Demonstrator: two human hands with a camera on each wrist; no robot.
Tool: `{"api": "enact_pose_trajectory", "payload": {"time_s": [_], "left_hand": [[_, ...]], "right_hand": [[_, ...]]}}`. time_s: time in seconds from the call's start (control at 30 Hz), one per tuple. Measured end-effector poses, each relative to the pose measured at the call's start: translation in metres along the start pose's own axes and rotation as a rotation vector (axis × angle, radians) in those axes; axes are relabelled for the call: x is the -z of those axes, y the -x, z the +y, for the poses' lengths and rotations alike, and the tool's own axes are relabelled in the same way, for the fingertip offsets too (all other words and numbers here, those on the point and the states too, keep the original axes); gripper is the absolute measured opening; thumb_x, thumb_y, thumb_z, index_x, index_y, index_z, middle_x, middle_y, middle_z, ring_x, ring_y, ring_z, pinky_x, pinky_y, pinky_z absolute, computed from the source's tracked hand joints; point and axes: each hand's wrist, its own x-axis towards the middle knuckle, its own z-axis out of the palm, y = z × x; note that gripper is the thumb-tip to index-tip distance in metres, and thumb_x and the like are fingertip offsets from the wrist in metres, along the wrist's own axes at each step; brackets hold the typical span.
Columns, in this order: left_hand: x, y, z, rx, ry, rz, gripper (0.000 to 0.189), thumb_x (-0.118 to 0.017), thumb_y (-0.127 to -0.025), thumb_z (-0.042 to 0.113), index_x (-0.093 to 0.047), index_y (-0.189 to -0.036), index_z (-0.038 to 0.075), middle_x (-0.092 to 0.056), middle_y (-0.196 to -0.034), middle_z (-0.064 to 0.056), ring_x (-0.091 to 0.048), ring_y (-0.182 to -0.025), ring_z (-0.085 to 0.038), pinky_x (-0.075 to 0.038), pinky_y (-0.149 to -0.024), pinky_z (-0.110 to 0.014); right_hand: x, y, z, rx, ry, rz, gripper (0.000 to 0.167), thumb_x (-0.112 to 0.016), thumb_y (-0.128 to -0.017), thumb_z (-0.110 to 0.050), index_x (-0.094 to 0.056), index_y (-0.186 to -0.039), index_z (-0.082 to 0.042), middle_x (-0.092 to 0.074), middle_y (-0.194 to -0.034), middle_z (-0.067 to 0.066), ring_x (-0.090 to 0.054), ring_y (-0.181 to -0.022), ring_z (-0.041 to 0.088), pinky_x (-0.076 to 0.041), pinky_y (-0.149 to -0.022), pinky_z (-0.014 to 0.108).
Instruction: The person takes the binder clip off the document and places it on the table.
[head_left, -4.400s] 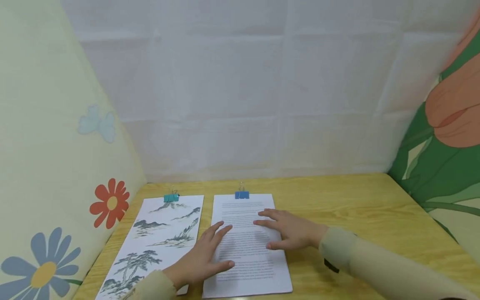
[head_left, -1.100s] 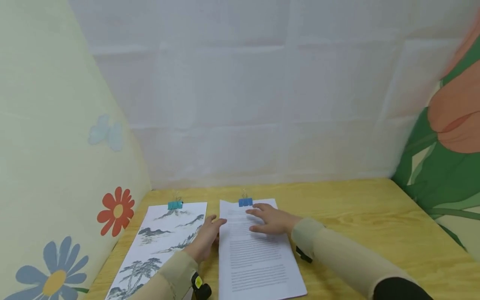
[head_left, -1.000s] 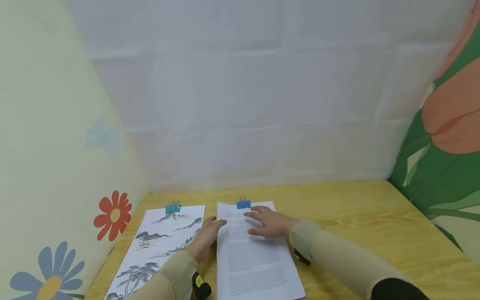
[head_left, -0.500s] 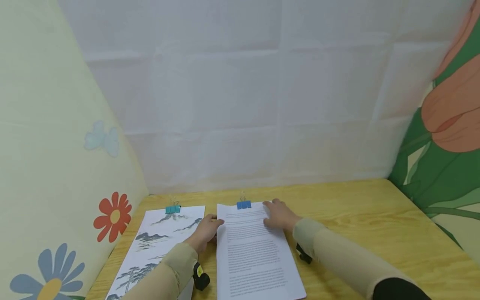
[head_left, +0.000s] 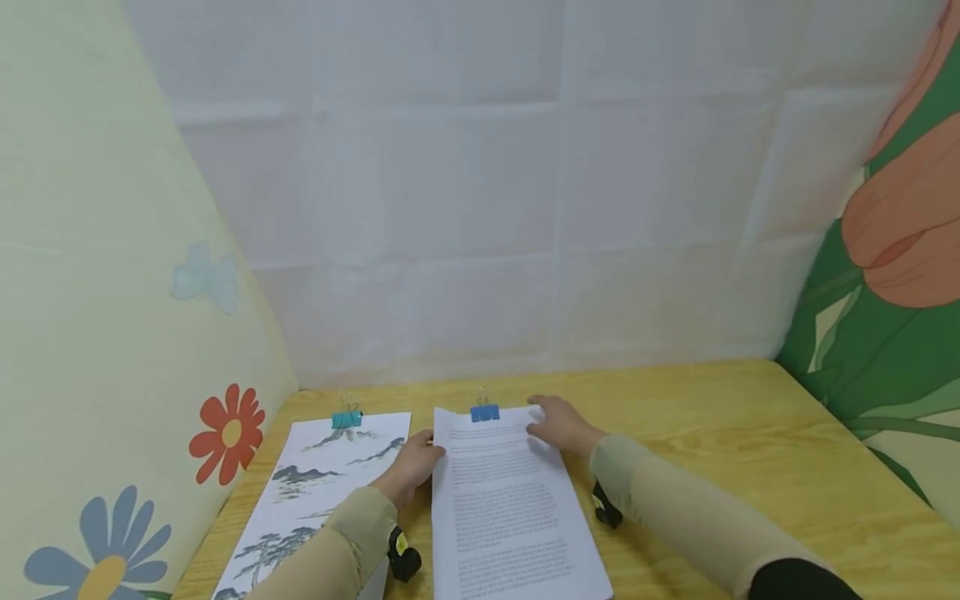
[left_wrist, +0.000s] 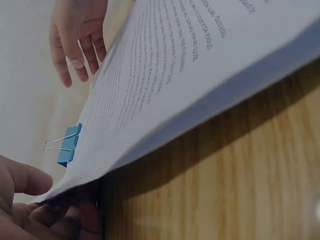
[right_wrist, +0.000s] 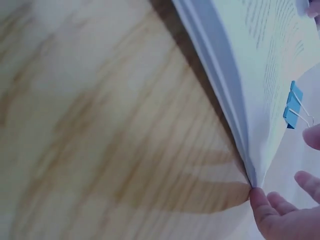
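The stack of text pages (head_left: 506, 500) is held at its far corners on the wooden table (head_left: 735, 433). Its left corner is pinched by the left hand (head_left: 408, 467). Its right corner is pinched by the right hand (head_left: 562, 427). A blue clip (head_left: 484, 412) is fixed on its far edge.

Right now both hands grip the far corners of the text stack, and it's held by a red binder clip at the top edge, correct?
Not quite: the binder clip is blue, not red, as the head view shows. The rest holds: the left hand and the right hand grip the far corners of the text stack, clipped at its top edge.
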Motion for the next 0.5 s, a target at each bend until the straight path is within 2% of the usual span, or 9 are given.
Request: {"api": "enact_pose_trajectory", "payload": {"time_s": [0.13,0.3,0.4,0.5], "left_hand": [[-0.0014,-0.0001,-0.0018,-0.011,0.0,0.007,0.052,-0.046,-0.101,0.0,-0.037,-0.151,-0.013,-0.057,-0.137,-0.027,-0.059,-0.12,-0.034,-0.042,-0.107,-0.057],[-0.0028,0.0026,-0.0043,-0.035,0.019,0.008,0.056,-0.047,-0.098,-0.002,-0.036,-0.152,-0.011,-0.059,-0.135,-0.026,-0.061,-0.114,-0.032,-0.043,-0.105,-0.057],[-0.0026,0.0051,-0.0048,-0.05,0.027,0.007,0.055,-0.047,-0.098,-0.003,-0.038,-0.151,-0.01,-0.061,-0.13,-0.024,-0.063,-0.109,-0.03,-0.046,-0.102,-0.055],[-0.0025,0.0081,-0.0034,-0.049,0.043,0.014,0.053,-0.047,-0.099,-0.002,-0.04,-0.151,-0.008,-0.063,-0.126,-0.021,-0.064,-0.106,-0.027,-0.047,-0.1,-0.053]], "right_hand": [[0.0003,0.0008,0.0027,-0.029,-0.02,-0.001,0.059,-0.07,-0.092,-0.01,-0.051,-0.145,0.007,-0.052,-0.145,0.029,-0.047,-0.137,0.046,-0.036,-0.113,0.055],[0.0015,0.0027,0.006,-0.015,0.004,-0.018,0.063,-0.07,-0.092,-0.009,-0.047,-0.148,0.006,-0.051,-0.147,0.028,-0.045,-0.138,0.045,-0.035,-0.114,0.055],[0.0032,0.0025,0.0066,-0.02,-0.009,-0.025,0.07,-0.07,-0.093,-0.01,-0.039,-0.153,0.006,-0.047,-0.15,0.03,-0.044,-0.138,0.046,-0.034,-0.114,0.056],[0.0056,0.0013,0.0062,-0.062,-0.058,-0.009,0.075,-0.068,-0.096,-0.012,-0.029,-0.158,0.005,-0.043,-0.152,0.032,-0.044,-0.139,0.046,-0.035,-0.114,0.057]]}}
